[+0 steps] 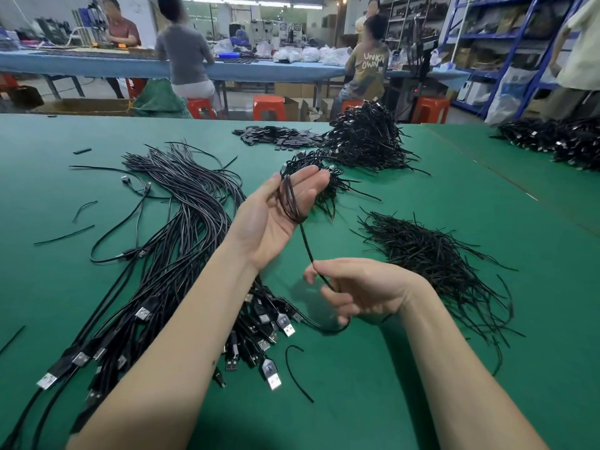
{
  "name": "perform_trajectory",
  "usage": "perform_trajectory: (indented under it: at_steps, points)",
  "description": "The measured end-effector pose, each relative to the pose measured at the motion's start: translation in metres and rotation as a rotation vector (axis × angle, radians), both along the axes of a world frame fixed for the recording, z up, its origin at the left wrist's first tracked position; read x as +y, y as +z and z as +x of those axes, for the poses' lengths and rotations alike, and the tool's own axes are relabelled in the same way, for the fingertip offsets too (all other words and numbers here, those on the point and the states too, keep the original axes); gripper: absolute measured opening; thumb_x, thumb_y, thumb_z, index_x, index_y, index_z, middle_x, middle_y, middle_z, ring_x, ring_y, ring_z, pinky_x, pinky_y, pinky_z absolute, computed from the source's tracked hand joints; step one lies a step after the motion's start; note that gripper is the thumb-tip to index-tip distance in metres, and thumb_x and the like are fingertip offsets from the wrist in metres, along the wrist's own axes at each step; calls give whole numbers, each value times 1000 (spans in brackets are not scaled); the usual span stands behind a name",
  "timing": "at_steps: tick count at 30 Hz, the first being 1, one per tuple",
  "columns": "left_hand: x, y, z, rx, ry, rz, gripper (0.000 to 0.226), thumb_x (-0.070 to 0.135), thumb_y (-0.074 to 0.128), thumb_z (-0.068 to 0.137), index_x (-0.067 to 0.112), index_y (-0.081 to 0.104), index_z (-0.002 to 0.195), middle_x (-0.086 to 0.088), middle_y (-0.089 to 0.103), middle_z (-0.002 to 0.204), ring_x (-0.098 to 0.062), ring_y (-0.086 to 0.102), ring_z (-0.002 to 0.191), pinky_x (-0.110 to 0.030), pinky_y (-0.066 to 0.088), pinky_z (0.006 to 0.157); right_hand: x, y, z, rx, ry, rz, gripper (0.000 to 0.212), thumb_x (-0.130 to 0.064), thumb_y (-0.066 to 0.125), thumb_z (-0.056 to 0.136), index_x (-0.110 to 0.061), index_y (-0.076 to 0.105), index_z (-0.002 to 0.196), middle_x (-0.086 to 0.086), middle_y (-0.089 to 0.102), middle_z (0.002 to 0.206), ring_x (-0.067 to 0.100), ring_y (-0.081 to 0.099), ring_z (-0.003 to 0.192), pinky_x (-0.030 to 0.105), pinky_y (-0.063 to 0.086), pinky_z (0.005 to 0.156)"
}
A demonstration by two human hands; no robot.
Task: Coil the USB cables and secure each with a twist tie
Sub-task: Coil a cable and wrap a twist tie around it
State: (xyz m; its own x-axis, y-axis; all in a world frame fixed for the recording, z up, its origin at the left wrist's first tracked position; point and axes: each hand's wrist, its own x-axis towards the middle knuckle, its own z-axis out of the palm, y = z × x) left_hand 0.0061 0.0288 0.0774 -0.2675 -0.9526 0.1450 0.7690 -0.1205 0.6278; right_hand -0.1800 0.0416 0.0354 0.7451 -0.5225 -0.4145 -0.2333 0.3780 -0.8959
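Observation:
My left hand [279,216] is raised palm up with straight fingers, and several loops of a black USB cable [289,203] are wound around those fingers. The cable's free length runs down to my right hand [354,290], whose curled fingers grip it, and its tail trails onto the green table [373,401]. A large bundle of loose USB cables [168,241] lies at the left, its metal plugs toward me. A heap of black twist ties [435,254] lies at the right. Coiled, tied cables [367,138] are piled at the back.
A single twist tie [297,375] lies on the table near my forearms. Small black flat pieces [276,136] are scattered at the back. Another cable heap [558,138] sits far right. Behind the table are people on red stools, a blue bench and shelving.

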Motion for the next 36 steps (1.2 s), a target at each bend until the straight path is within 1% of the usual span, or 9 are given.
perform_trajectory:
  at_steps: [2,5,10,16,22,26,29,32,36]
  points:
    - [1,2,5,-9,-50,-11,53,24,27,110,-11,66,116,-25,65,127,-18,75,86,-18,58,62,-5,0,2,208,-142,-77,44,-59,64,87,-18,51,100,-11,28,52,7,23,43,18,30,44]
    - [4,2,14,-115,-131,-42,51,27,30,109,-1,73,114,-17,68,126,-11,74,77,-14,57,59,-15,-1,0,157,-407,-58,31,-39,65,95,-21,43,83,-10,28,53,5,21,41,17,11,38]
    - [6,1,21,-519,-316,-160,48,35,39,104,4,74,114,-19,68,125,-20,76,84,-18,59,63,-23,10,-11,-455,-697,346,15,0,49,92,-14,44,90,3,55,68,1,37,41,14,20,26]
    - [0,-22,-7,-1073,-185,-83,47,32,33,110,-1,66,109,-17,72,114,-31,74,96,-32,61,82,-19,40,8,-447,-871,-61,19,-1,41,104,-11,56,98,5,59,81,3,38,42,12,23,34]
    - [-9,-23,-11,-770,180,-43,45,30,32,110,2,67,100,-9,76,84,-20,72,71,-36,60,81,-3,41,19,-301,-570,-386,24,4,51,99,-11,69,96,5,66,84,7,46,53,16,36,45]
    - [-5,-28,-9,-959,75,-161,53,34,36,109,9,75,82,-3,65,70,-16,64,74,-37,56,90,-6,37,25,-350,-633,-443,24,2,50,101,-15,68,98,0,67,81,7,45,52,16,34,46]
    - [-7,-31,-13,-1117,127,-170,54,32,33,110,-7,69,100,2,71,71,-7,64,71,-28,56,85,-10,38,18,-453,-642,-407,23,2,50,101,-14,67,99,1,69,91,8,43,53,15,32,45]
    - [-7,-29,-13,-930,108,-127,48,28,31,110,2,70,101,-10,77,98,-17,72,94,-29,57,91,-11,38,11,-513,-643,-342,21,2,50,100,-12,65,102,-1,69,89,7,43,51,15,32,43]
    - [-8,-22,-12,-639,157,-77,45,27,27,111,7,61,89,-4,71,69,-19,70,76,-29,57,79,-21,29,6,-349,-868,-314,23,3,50,99,-12,67,98,-2,68,82,7,44,47,16,29,41]
